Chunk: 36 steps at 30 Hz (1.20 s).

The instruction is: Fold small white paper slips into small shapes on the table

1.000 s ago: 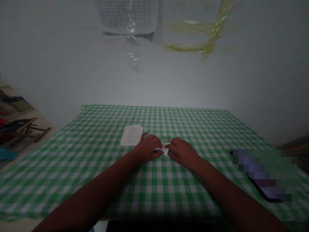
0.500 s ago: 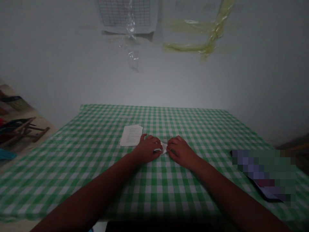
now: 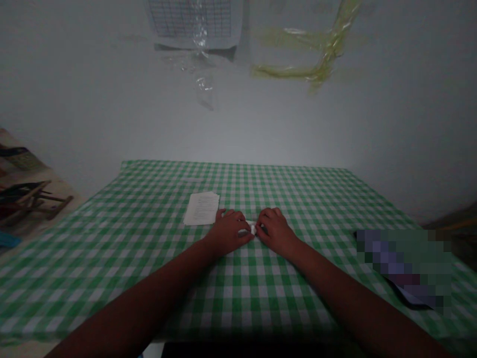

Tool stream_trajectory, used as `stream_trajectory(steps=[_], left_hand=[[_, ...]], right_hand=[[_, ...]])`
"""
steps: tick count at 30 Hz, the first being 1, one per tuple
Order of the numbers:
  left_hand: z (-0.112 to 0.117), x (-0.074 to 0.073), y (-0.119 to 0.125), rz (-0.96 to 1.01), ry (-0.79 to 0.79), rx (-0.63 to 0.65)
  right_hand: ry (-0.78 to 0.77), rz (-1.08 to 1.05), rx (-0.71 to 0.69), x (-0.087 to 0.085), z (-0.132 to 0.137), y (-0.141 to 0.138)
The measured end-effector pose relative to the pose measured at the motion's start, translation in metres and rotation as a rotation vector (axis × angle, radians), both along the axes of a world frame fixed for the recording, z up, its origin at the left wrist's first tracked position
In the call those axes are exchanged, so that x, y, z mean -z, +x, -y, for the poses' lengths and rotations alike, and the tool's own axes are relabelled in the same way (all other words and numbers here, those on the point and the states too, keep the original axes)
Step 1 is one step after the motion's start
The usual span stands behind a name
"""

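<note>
Left hand (image 3: pixel 230 229) and right hand (image 3: pixel 274 229) meet mid-worktop (image 3: pixel 238 293), fingers of both curled tight, pinching small folded paper (image 3: pixel 253 229) between them; looks mid-crease, next press likely needs aligned edges; printed sheet (image 3: pixel 201 208) just beside left hand

light: dim | wall (image 3: pixel 112 99): pale; grid sheet (image 3: pixel 194 20) taped up | table (image 3: pixel 298 199): green checked cloth | left: wooden frame (image 3: pixel 33 199)
</note>
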State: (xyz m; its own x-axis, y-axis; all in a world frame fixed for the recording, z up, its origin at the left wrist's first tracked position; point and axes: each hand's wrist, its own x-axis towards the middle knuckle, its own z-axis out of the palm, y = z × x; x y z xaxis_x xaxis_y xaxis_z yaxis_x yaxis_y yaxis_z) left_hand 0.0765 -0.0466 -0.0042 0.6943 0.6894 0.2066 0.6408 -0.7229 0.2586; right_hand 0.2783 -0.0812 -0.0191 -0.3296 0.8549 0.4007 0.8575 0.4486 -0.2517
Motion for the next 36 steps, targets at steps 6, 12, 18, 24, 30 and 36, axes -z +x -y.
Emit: stream_trajectory(steps=[6,12,18,24,30,36], left_hand=[[0.001,0.003,0.002,0.022,0.003,-0.054],[0.002,0.002,0.003,0.034,-0.014,-0.094],[-0.005,0.006,-0.001,0.049,0.007,-0.158],[-0.009,0.005,-0.006,0.039,-0.033,-0.149],[-0.008,0.001,-0.009,0.033,-0.097,-0.144],[-0.008,0.0,-0.008,0.058,-0.112,-0.168]], right_hand=[[0.005,0.005,0.039,0.005,-0.002,-0.001],[0.074,-0.046,0.004,-0.001,-0.001,-0.002],[0.067,0.071,-0.216,-0.007,0.006,-0.002],[-0.011,0.082,-0.23,-0.005,0.007,-0.001],[-0.067,0.093,-0.245,-0.008,0.011,-0.002],[-0.088,0.125,-0.228,-0.009,0.015,-0.002]])
